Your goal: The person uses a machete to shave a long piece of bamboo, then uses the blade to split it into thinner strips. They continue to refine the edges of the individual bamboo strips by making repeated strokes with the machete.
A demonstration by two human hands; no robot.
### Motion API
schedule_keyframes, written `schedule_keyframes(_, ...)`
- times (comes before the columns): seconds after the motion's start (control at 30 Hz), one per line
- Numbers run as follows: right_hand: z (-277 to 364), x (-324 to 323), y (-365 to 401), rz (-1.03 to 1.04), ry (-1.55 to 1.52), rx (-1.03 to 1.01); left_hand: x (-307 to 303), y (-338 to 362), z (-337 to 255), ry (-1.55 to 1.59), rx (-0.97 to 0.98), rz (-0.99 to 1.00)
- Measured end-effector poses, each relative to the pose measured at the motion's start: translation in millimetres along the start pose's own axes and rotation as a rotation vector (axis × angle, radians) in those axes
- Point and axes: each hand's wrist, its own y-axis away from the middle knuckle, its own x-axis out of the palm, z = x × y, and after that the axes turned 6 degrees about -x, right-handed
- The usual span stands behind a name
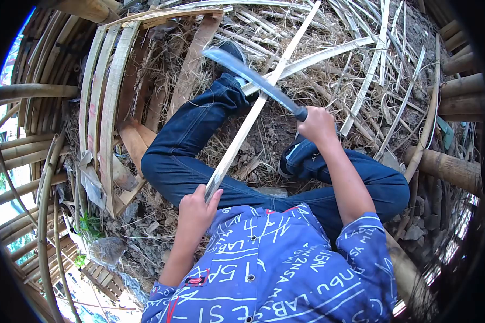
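My left hand (195,211) is wrapped round the lower end of a long pale bamboo strip (246,126), which slants up and to the right between my legs. My right hand (317,126) grips the dark handle of a long-bladed knife (261,83). The blade, slightly blurred, points up and to the left and crosses over the strip. Beneath the strip, near the blade, lies another split bamboo piece (323,55). My left shoe (231,52) is partly behind the blade tip.
A slatted wooden crate (113,89) stands at the left. Loose bamboo strips (367,89) and shavings cover the ground ahead. Thick bamboo poles (451,168) are at the right, and more poles (35,92) form a wall at the left.
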Motion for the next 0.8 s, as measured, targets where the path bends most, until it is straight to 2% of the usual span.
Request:
schedule_keyframes(0.03, 6, -1, 8, -0.022, -0.012, -0.100, -2, 1, -1, 0.022, 0.011, 0.003)
schedule_keyframes(0.07, 15, -2, 13, -0.020, -0.018, -0.096, -4, 1, -1, 0.015, 0.010, 0.006)
schedule_keyframes(0.13, 28, -5, 18, 0.116, 0.069, -0.254, -6, 0, -1, -0.036, -0.045, 0.050)
schedule_keyframes(0.2, 21, 1, 6, 0.151, 0.111, -0.236, -6, 7, 8, -0.056, -0.041, 0.048)
schedule_keyframes(0.27, -3, 7, -14, 0.030, 0.031, -0.009, -8, 16, 13, -0.078, -0.039, 0.041)
schedule_keyframes(0.33, -35, 8, -34, 0.018, -0.018, 0.144, -11, 23, 12, -0.019, -0.079, 0.062)
schedule_keyframes(0.47, -38, -5, -36, -0.011, -0.008, 0.154, 7, 19, 14, 0.006, -0.030, 0.023)
schedule_keyframes(0.6, -7, -1, 0, 0.034, -0.137, 0.071, 2, 11, 14, -0.042, -0.035, 0.001)
schedule_keyframes(0.67, 15, 5, 24, 0.102, -0.161, -0.046, -2, 7, 10, -0.059, -0.016, -0.019)
schedule_keyframes(0.8, 45, 10, 46, 0.164, -0.115, -0.185, 2, 6, 11, -0.074, 0.004, -0.044)
